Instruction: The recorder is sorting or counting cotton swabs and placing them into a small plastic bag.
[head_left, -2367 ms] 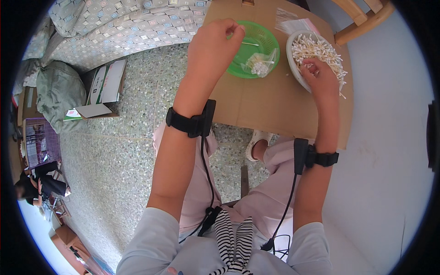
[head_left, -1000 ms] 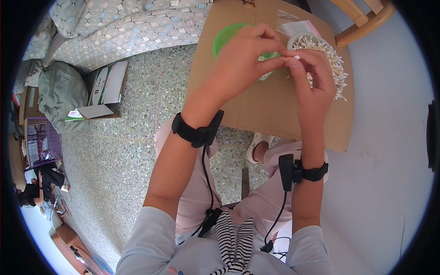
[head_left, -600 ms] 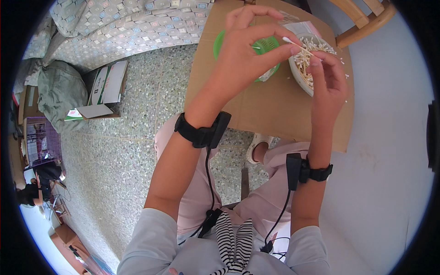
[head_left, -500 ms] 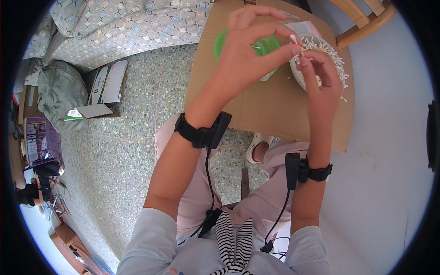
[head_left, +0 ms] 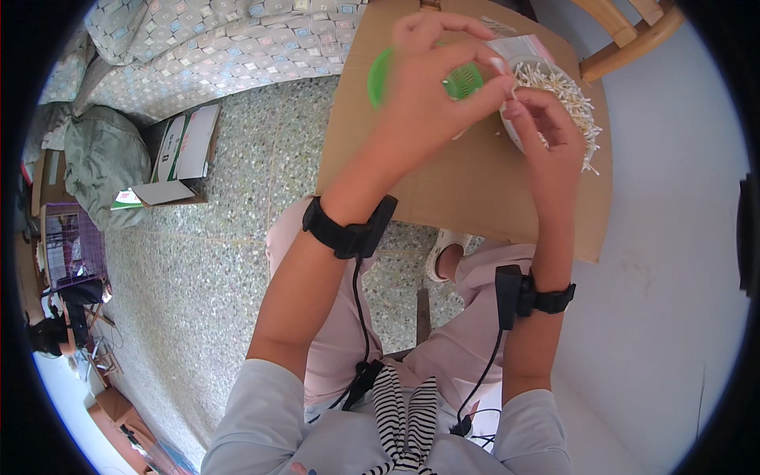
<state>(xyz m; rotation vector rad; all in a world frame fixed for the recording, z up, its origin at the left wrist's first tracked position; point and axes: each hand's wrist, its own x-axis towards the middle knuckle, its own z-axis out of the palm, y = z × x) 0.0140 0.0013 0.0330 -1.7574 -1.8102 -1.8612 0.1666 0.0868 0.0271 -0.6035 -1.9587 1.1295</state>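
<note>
From the head view, I saw a cardboard-topped counter (head_left: 467, 198), with a wooden chair (head_left: 625, 59) by its far right corner. The left hand (head_left: 431, 91) blocked much of a green basket (head_left: 467, 83); the right hand (head_left: 558, 138) partly hid a bowl (head_left: 511, 134) heaped with swabs (head_left: 566, 89). Both grips pinched one blurred cotton swab (head_left: 497, 63) by the bowl's left edge.

Shirt (head_left: 340, 451): pale grey, sleeves short, ending above the elbows.
Neckwear (head_left: 386, 404): black-and-white striped, two hanging tails.
Trousers (head_left: 328, 344): pale pink, loose-legged.
Shoe (head_left: 442, 252): cream, clog-shaped.
Left wrist band (head_left: 328, 232): black strap bearing a black box-shaped unit.
Right wrist band (head_left: 556, 300): likewise black, unit tapered.
Cables (head_left: 358, 309): thin, black, one from each unit toward the waist.
</note>
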